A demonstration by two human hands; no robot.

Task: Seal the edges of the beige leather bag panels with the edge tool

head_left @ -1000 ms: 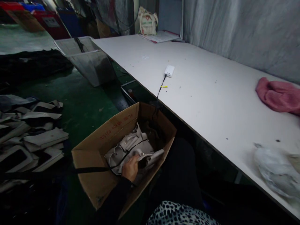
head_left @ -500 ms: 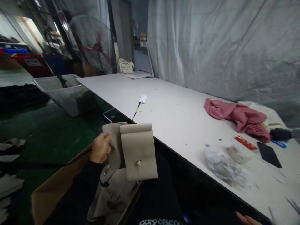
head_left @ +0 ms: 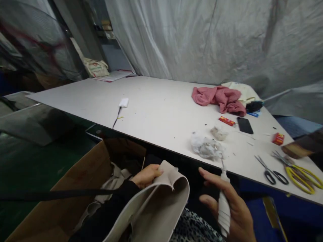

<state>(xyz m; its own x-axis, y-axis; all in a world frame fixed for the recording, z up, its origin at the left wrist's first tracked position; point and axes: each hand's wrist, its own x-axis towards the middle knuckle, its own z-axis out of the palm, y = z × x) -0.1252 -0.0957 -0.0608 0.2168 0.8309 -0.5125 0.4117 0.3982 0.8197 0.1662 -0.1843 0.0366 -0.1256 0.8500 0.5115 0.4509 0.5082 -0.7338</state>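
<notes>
My left hand (head_left: pixel 147 175) is closed on the edge of a beige leather-like piece (head_left: pixel 161 210), pinching it between thumb and fingers. The piece curls over above my lap, its near end running toward the bottom of the view. A small tuft of thread or a torn bit shows at its fold. Just to the right, my right hand (head_left: pixel 237 208) holds an awl (head_left: pixel 223 210) against the palm, its handle wrapped in white and its thin metal tip pointing up. Thumb and forefinger of that hand are spread toward the piece without touching it.
A cardboard box (head_left: pixel 78 178) with beige pieces stands at my left. On the white table (head_left: pixel 151 114) lie crumpled plastic (head_left: pixel 207 147), black scissors (head_left: pixel 271 171), yellow-handled scissors (head_left: pixel 301 174), a phone (head_left: pixel 244 125), a pink cloth (head_left: pixel 219 97) and a white device (head_left: pixel 123 103) with a cord.
The view has swung right. My left hand has brought the beige piece down and closer, turning it over. My right hand has come up from the lower right edge, now with the awl.
</notes>
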